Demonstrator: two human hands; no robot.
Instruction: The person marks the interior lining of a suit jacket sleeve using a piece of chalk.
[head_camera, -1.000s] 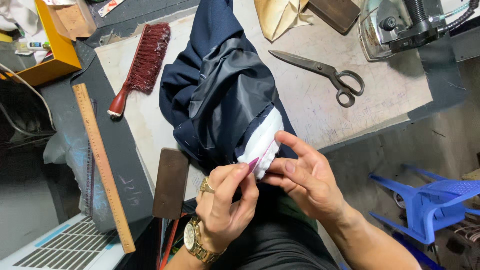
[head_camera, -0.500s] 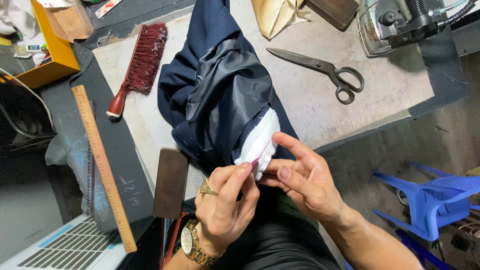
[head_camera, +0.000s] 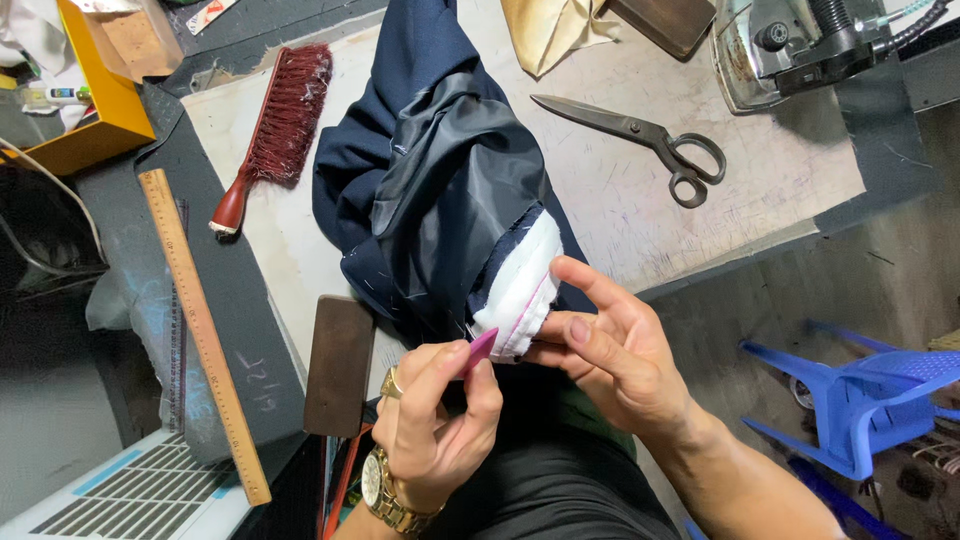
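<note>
Little has shifted since the earlier frames: navy garment (head_camera: 440, 190) lies on the table (head_camera: 760, 190), its white padding (head_camera: 520, 290) at the near edge. Left hand (head_camera: 435, 430) pinches pink chalk (head_camera: 480, 350) against the padding, apparently for marking. Right hand (head_camera: 615, 355), fingers pressed together, steadies it.

— What does the work surface look like?
— A pale padded table top (head_camera: 760, 190), marked and stained, laid over a dark grey bench (head_camera: 250, 330) whose edge shows at the left and lower right.

— And beyond it?
— A grey concrete floor (head_camera: 800, 290) to the right, scuffed, with a blue plastic chair (head_camera: 860, 395) standing on it. At the lower left sits a white slatted panel (head_camera: 130, 495).

— The light?
— Even and soft, with faint shadows.
</note>
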